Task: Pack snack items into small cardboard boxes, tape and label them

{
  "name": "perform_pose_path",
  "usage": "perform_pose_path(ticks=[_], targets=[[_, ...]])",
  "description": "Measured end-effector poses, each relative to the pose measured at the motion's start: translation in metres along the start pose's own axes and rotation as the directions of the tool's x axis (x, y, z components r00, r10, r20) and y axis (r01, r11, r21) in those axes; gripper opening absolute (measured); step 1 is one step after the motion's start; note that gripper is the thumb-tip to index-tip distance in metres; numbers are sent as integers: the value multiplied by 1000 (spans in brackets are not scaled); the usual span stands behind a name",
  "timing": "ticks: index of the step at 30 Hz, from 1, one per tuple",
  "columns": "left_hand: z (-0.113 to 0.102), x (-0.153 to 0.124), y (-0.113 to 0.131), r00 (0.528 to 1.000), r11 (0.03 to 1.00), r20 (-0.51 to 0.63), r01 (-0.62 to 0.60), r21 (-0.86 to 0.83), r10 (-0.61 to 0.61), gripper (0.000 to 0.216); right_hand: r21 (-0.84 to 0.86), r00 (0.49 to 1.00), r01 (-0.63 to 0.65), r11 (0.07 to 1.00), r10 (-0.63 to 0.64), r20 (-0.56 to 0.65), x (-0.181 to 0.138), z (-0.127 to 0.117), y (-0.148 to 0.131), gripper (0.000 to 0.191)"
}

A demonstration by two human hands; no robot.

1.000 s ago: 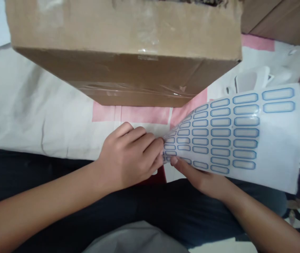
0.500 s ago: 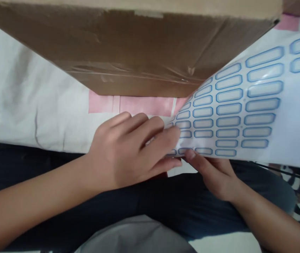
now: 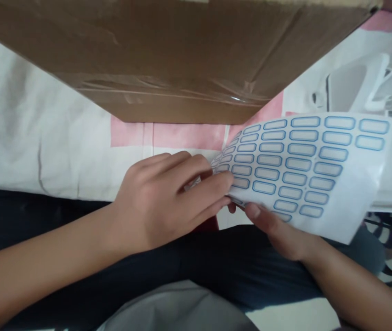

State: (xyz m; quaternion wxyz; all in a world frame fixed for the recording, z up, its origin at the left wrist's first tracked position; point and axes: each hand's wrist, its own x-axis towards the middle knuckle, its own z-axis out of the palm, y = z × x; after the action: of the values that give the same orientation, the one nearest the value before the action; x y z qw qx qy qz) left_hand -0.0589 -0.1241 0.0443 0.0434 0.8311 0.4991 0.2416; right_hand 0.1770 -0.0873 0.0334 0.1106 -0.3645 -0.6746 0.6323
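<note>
A white sheet of blank stickers [image 3: 302,161] with blue-bordered labels in rows curves up between my hands. My left hand [image 3: 168,197] is closed over its left end, thumb and index finger pinching it; the fingers hide that part. At the sheet's lower edge, my right hand [image 3: 278,227] grips it with the thumb on the printed face and the other fingers mostly underneath. Along the right, the sheet has a bare strip with no labels. Something dark red [image 3: 209,225] shows in part below my left hand.
A large taped cardboard box [image 3: 168,59] stands just beyond my hands. Under it lies a white and pink cloth [image 3: 61,142]. A white plastic device [image 3: 350,82], its kind unclear, lies at right behind the sheet. My legs in dark trousers [image 3: 189,262] are below.
The sheet's right side has swung down and toward me, bringing the white device behind it into view. My right thumb has shifted slightly right and down; my left hand has barely moved.
</note>
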Motion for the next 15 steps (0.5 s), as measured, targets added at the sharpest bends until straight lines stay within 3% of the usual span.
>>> perform_pose_path(ticks=[3,6,11,15], targets=[[0,0,-1,1000,1000,9,-5,1,5,11,-11,1000,-4,1000,4,29,-1,-2,6,39],[-1,0,1,996,999,-80,-34,-8,33,12,-40,999,23,999,-21,50,0,-2,1,39],[5,-10,2,970,990,-204,-140,-15,134,12,-112,958,274,955,-262,114,11,4,-16,53],[35,-35,-13,962,992,-264,-98,-75,75,32,-193,909,411,891,-385,158,27,7,-10,67]])
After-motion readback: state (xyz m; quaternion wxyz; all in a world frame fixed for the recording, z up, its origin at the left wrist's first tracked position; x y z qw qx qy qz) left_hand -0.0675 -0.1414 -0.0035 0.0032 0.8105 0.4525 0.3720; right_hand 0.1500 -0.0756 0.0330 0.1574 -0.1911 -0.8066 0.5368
